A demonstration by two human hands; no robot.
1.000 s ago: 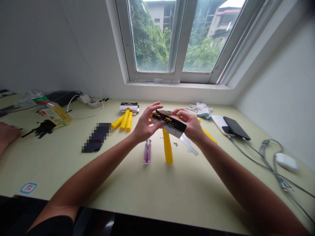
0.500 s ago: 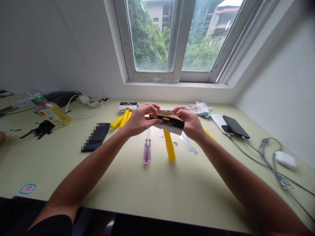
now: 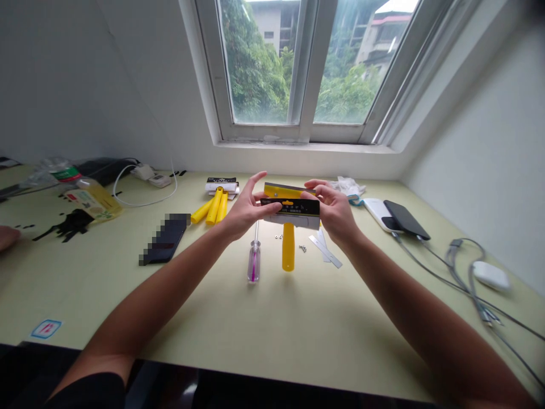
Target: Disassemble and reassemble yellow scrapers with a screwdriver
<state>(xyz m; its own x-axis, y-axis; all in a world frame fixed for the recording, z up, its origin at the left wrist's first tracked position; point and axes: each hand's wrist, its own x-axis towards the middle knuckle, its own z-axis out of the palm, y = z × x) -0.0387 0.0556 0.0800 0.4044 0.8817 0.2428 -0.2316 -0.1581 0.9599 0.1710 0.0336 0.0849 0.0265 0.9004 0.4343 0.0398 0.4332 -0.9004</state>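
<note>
Head | left hand (image 3: 246,213), right hand (image 3: 338,213): gripping black card (image 3: 296,215) | yellow scraper (image 3: 288,249) now straighter

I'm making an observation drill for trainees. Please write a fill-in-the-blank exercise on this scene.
The left hand has its ____ across the front of the card.
The handle showing below the card is coloured ____.
The screwdriver lies to the ____ of that handle.
____ metal strips lie crossed.

Missing words: thumb; yellow; left; two

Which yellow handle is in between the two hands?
The single yellow handle below the black-and-white card held between the left hand and right hand; the three bunched handles lie farther left.
</note>
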